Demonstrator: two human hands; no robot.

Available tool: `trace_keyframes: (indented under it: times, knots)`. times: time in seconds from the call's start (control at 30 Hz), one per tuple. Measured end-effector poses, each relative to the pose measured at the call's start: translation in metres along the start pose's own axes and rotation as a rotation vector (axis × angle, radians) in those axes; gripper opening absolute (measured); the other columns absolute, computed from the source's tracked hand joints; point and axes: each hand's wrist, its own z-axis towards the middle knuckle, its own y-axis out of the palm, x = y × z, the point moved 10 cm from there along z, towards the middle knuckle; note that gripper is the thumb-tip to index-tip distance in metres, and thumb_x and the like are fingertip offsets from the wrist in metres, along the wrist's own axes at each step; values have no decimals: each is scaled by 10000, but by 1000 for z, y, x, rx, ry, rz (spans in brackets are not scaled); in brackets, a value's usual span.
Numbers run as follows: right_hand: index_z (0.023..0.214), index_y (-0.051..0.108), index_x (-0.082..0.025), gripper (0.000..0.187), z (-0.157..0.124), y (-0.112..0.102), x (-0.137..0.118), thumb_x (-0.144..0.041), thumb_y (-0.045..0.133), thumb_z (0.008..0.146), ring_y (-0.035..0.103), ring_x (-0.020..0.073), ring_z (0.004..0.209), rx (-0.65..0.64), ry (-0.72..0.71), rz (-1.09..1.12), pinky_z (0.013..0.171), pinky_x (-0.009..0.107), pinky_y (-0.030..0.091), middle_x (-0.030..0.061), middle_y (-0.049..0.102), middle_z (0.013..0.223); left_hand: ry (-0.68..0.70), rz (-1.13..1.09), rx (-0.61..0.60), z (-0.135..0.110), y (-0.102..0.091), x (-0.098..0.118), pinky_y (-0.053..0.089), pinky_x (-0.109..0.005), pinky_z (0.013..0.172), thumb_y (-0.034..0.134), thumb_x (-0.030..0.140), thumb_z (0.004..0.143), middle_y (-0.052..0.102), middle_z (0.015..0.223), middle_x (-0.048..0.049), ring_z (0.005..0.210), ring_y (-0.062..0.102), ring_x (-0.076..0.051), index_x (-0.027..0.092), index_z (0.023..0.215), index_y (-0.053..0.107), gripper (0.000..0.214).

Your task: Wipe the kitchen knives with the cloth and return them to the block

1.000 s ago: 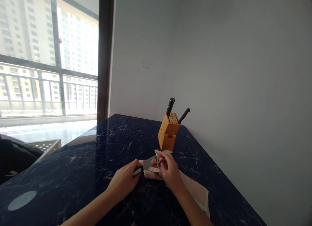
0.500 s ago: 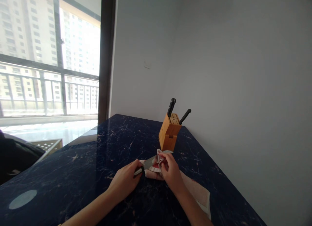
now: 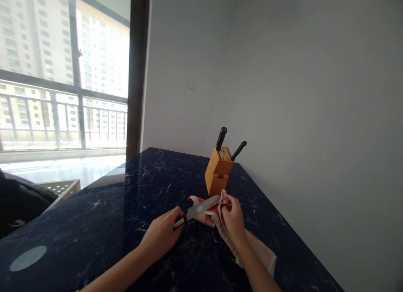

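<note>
My left hand (image 3: 162, 233) is closed around the black handle of a knife (image 3: 201, 207), whose steel blade points right over the dark marble table (image 3: 126, 208). Near the blade's tip, my right hand (image 3: 233, 222) pinches a pink and white cloth (image 3: 258, 250) against the metal. The rest of that cloth trails back along the table under my right forearm.
A wooden knife block (image 3: 217, 174) with two black-handled knives stands just behind the hands, near the grey wall. A tall window with a balcony railing fills the left. A pale round spot (image 3: 27, 258) marks the table at the near left.
My right hand has slid the cloth to the right along the blade, from near the handle to the tip, so more bare blade shows. My left hand has kept its grip in place.
</note>
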Motion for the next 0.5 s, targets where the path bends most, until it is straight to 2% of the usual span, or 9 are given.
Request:
trace_keyframes:
  times: [0.07,0.17,0.33,0.5]
  knots:
    - [936,581,-168,288,-2,3,-3,-144,472,670,561,207,861,-15,-13,7,803,345,450,78,573,946,-5,-1,-3,0,0,-1,315,-190,618,488,225,767,611,803,44,732,559,-128,253,819,500,60]
    - [963,571,-176,320,-8,11,-23,-107,442,678,551,194,887,-67,-135,13,825,337,437,67,570,951,-14,-2,1,0,1,-3,313,-193,617,487,225,766,610,796,40,730,559,-131,250,819,498,60]
    - [983,562,-190,352,-24,32,-52,-60,397,701,543,169,901,-263,-265,42,831,323,436,54,560,974,-20,-5,-7,1,3,-5,319,-196,616,482,224,765,615,798,31,734,565,-138,243,820,497,59]
    - [999,548,-209,379,-43,45,-78,-34,394,701,528,162,926,-419,-365,88,844,319,428,39,556,968,-8,-24,-14,2,4,-3,342,-192,662,470,194,762,624,848,20,795,575,-142,238,812,499,73]
